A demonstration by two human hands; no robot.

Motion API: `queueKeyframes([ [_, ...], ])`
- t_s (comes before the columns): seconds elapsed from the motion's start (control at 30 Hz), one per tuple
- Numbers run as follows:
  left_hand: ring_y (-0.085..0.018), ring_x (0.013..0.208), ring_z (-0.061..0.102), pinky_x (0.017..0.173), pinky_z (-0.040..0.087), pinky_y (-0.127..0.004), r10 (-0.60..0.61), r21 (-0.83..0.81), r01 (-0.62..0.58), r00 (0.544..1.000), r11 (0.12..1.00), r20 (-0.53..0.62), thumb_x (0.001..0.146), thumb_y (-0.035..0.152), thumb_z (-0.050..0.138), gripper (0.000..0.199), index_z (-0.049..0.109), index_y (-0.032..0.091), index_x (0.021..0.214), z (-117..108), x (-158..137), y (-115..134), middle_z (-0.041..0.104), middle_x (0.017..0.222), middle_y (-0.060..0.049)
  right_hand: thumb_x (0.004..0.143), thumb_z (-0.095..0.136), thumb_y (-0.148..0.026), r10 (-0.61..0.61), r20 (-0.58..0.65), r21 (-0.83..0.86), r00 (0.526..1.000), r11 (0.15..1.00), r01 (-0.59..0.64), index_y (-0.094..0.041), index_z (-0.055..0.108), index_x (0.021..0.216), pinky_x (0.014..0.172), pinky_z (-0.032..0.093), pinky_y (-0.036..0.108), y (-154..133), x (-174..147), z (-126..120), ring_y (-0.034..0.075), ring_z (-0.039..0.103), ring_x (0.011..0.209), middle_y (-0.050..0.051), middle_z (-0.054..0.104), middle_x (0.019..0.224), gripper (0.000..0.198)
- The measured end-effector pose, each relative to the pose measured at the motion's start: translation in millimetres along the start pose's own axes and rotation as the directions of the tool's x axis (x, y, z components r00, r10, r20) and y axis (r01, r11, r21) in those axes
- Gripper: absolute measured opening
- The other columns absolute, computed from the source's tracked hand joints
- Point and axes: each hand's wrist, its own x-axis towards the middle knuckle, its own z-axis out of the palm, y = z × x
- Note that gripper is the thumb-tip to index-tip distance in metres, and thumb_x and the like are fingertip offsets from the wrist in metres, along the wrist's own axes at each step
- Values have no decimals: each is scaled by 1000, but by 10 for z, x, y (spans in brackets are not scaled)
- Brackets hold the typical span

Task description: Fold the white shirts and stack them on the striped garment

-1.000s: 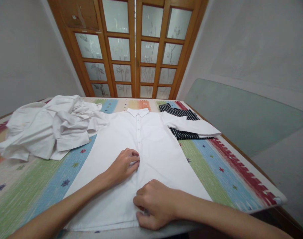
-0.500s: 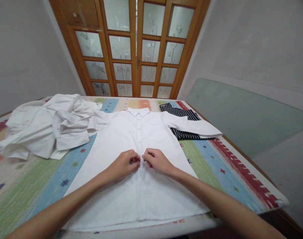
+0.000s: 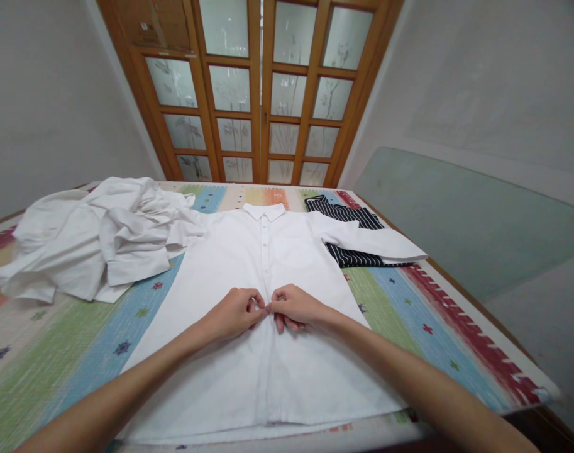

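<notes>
A white shirt lies face up and spread out, its collar at the far side and its hem near me. Its button placket runs down the middle, fastened at the buttons I can see near the top. At the placket, about halfway down, my left hand pinches the shirt's front edge. My right hand meets it there, thumb and forefinger closed on the same strip of cloth. Any button between the fingertips is hidden.
Crumpled white garments are heaped on the left of the table. A black-and-white striped garment lies partly under the shirt's right-hand sleeve. A striped, patterned cloth covers the table. Wooden glass-paned doors stand beyond it.
Both hands have come together at the placket, fingertips now meeting. The right hand has turned over a little, with its lower fingers extended, and the view has shifted slightly.
</notes>
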Motion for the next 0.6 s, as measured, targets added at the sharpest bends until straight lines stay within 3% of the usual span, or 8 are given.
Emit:
queueKeyframes([
  [0.2, -11, 37, 51, 36, 35, -21, -189, -131, 207, 973, 970, 133, 79, 43, 54, 27, 57, 17, 88, -23, 48, 33, 66, 59, 1, 79, 49, -16, -19, -1, 65, 1000, 998, 19, -19, 49, 81, 28, 26, 15, 16, -23, -7, 6, 43, 27, -7, 64, 50, 4],
  [0.6, -11, 33, 51, 35, 37, -22, -209, -199, 281, 924, 939, 319, 76, 44, 54, 29, 55, 16, 71, -115, 97, 106, 67, 54, -3, 78, 55, -18, -95, -8, 92, 995, 991, 96, -18, 54, 78, 28, 25, 15, 50, -52, -10, 4, 40, 28, -7, 63, 51, 1],
])
